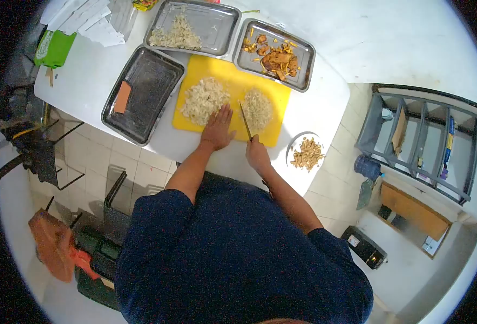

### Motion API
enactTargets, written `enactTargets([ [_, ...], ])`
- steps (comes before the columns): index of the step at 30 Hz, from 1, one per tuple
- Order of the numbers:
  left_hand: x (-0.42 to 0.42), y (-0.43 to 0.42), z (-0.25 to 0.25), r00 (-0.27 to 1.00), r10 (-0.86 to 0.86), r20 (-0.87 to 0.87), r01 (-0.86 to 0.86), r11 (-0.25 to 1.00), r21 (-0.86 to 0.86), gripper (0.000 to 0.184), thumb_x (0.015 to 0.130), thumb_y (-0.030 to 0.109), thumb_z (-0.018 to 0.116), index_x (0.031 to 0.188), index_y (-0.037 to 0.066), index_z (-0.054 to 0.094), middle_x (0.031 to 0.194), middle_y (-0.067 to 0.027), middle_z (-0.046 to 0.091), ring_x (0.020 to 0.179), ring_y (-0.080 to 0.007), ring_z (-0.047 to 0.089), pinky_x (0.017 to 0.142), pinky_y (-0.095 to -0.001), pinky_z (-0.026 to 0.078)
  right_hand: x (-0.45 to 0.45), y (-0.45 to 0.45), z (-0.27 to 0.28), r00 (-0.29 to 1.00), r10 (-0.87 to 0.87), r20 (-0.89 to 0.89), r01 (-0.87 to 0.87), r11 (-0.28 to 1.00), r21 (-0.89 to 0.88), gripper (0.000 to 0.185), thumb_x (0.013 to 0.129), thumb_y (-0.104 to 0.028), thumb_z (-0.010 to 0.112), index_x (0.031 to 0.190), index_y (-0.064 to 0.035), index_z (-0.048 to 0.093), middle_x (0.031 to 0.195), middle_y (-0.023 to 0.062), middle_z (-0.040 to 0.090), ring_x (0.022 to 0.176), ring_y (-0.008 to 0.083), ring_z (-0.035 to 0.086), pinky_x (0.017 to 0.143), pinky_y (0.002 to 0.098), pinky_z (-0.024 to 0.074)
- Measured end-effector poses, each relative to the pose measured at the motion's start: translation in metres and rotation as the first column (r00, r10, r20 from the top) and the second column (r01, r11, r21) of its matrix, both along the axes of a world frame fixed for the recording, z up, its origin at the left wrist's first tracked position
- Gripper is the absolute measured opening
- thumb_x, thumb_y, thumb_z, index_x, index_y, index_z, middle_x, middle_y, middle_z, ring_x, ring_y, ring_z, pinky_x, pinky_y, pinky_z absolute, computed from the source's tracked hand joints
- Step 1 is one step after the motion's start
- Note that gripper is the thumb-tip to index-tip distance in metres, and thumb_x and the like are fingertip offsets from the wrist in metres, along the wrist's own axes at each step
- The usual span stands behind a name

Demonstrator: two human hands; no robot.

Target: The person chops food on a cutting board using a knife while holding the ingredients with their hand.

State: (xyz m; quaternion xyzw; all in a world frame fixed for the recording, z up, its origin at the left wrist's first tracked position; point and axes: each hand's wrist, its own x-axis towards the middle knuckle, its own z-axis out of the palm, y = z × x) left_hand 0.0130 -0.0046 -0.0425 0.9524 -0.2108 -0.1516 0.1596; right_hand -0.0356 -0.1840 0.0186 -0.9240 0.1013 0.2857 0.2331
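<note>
A yellow cutting board lies on the white table with two heaps of pale chopped food. My left hand rests with fingers stretched out at the lower right edge of the larger heap. The fist of my right hand is closed around the handle of a knife, near the board's front edge. Its blade points away from me, along the left side of the smaller heap. The handle is mostly hidden by my fingers.
Behind the board are a metal tray with pale pieces and another tray with browned pieces. A dark tray holding an orange-brown block is at left. A white plate of brown pieces stands right, near the table edge.
</note>
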Motion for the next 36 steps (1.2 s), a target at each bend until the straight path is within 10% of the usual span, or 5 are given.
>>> enactTargets([
  [15, 0.000, 0.003, -0.001, 0.999, -0.001, 0.042, 0.004, 0.997, -0.080, 0.076, 0.093, 0.043, 0.047, 0.150, -0.001, 0.021, 0.158, -0.0207, 0.012, 0.147, -0.0322, 0.011, 0.118, -0.0477, 0.012, 0.003, -0.006, -0.004, 1.000, -0.009, -0.012, 0.008, 0.996, -0.094, 0.032, 0.097, -0.026, 0.044, 0.111, 0.0025, 0.041, 0.081, 0.0318, 0.064, 0.077, 0.0476, 0.064, 0.069, 0.0578, 0.0510],
  [27, 0.000, -0.002, 0.007, 0.999, 0.002, 0.046, -0.002, 1.000, -0.015, 0.078, 0.092, 0.045, 0.047, 0.151, 0.002, 0.020, 0.159, -0.0191, 0.012, 0.147, -0.0301, 0.012, 0.119, -0.0479, 0.009, 0.027, -0.029, -0.016, 0.990, -0.129, 0.050, 0.118, 0.976, 0.183, 0.030, 0.096, -0.027, 0.050, 0.093, 0.0027, 0.049, 0.081, 0.0316, 0.062, 0.079, 0.0504, 0.061, 0.071, 0.0571, 0.0479],
  [36, 0.000, -0.005, 0.002, 0.998, 0.023, 0.064, -0.020, 0.998, -0.052, 0.076, 0.090, 0.043, 0.052, 0.150, 0.005, 0.024, 0.158, -0.0185, 0.015, 0.146, -0.0327, 0.016, 0.117, -0.0516, 0.012, 0.016, -0.029, 0.008, 0.987, 0.093, 0.133, -0.085, 0.994, -0.062, 0.035, 0.094, -0.033, 0.049, 0.107, -0.0003, 0.051, 0.073, 0.0273, 0.064, 0.069, 0.0435, 0.065, 0.063, 0.0539, 0.0524],
])
